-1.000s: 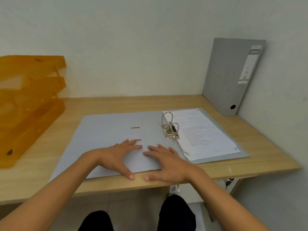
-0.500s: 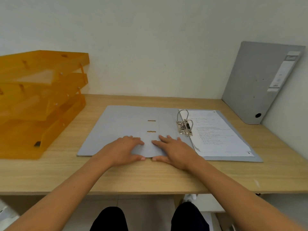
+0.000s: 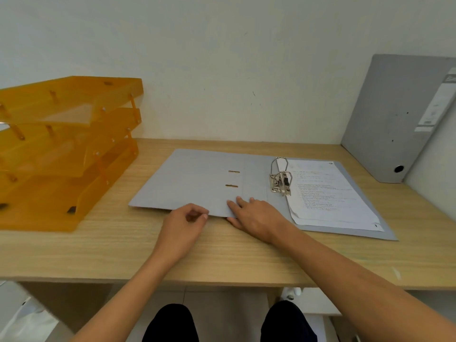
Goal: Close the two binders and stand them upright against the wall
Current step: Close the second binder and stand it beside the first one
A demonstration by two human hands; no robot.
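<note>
A grey lever-arch binder (image 3: 197, 183) lies open and flat on the wooden desk (image 3: 123, 250). Its metal ring mechanism (image 3: 280, 178) stands up in the middle, and white printed sheets (image 3: 325, 193) rest on its right half. My right hand (image 3: 256, 215) lies flat, fingers spread, on the binder's near edge by the spine. At the near edge of the left cover my left hand (image 3: 183, 220) has its fingers curled, thumb and fingertips at the cover's rim. A second grey binder (image 3: 392, 119) stands shut and leans against the wall at the far right corner.
A stack of orange translucent letter trays (image 3: 61, 149) fills the desk's left side, close to the open binder's left cover. Walls bound the desk at the back and on the right. My knees show below the desk's front edge.
My left hand slid off the cover surface back to its near edge and curled its fingers there. The right hand stayed pressed near the spine. The view shifted left and downward.
</note>
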